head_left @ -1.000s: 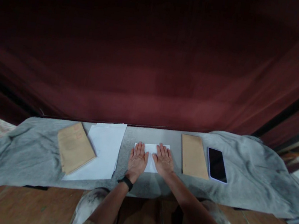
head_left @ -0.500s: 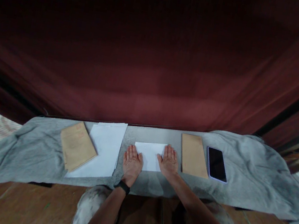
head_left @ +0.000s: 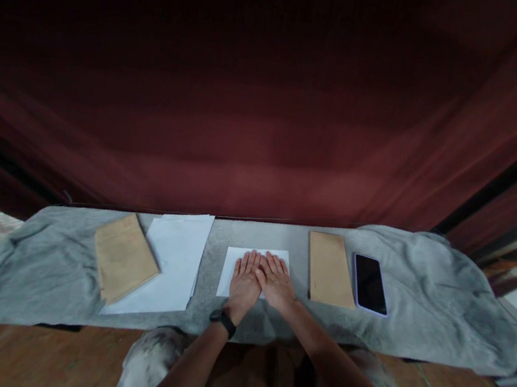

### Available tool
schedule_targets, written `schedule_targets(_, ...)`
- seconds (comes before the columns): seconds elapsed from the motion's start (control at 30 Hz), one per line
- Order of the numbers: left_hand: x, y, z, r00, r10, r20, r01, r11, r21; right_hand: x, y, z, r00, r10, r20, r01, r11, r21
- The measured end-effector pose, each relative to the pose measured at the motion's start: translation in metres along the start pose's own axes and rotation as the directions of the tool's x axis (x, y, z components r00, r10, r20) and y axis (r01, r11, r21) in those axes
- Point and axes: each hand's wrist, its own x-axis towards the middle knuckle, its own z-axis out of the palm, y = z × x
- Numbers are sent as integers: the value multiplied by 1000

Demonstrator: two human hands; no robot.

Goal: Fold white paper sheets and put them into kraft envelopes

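Note:
A small white sheet of paper (head_left: 228, 268), perhaps folded, lies on the grey cloth in front of me. My left hand (head_left: 246, 282) rests flat on its middle, fingers stretched out and pointing away from me. Beside it, my right hand (head_left: 276, 282) also lies flat on the paper, its thumb touching or overlapping the left hand. Both palms face down and hold nothing. The hands cover the paper's centre and part of its near edge. A dark watch sits on my left wrist.
To the left, a brown envelope (head_left: 123, 257) overlaps a stack of white sheets (head_left: 178, 259). On the right lie another brown envelope (head_left: 331, 269) and a phone (head_left: 371, 284). Grey cloth (head_left: 438, 303) covers the narrow bench, with a dark red panel (head_left: 270, 123) behind it.
Both hands have moved inward from the paper's left and right edges and now meet near its middle. The view has shifted slightly.

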Motion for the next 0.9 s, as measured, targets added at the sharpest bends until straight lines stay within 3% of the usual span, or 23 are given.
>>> schedule_targets(0.2, 2, -18, -1, 989, -120, -89, 122, 993, 8, -4, 8, 7, 996, 34, -83, -40, 997, -61)
schedule_targets(0.47, -21, -38, 0, 919, -296, -262, 295, 954, -44, -6, 11, 11, 981, 171, -91, -178, 981, -76)
schedule_targets(0.67, -33, -50, -10, 908, -358, -220, 308, 923, -229, -8, 14, 11, 976, 191, -107, -198, 978, -63)
schedule_targets(0.77, -27, -55, -20, 885, -446, -131, 366, 843, -395, -9, 14, 13, 974, 189, -123, -196, 980, -43)
schedule_targets(0.9, -14, -60, -36, 787, -611, 89, 490, 530, -693, -9, 14, 14, 972, 195, -133, -201, 979, -29)
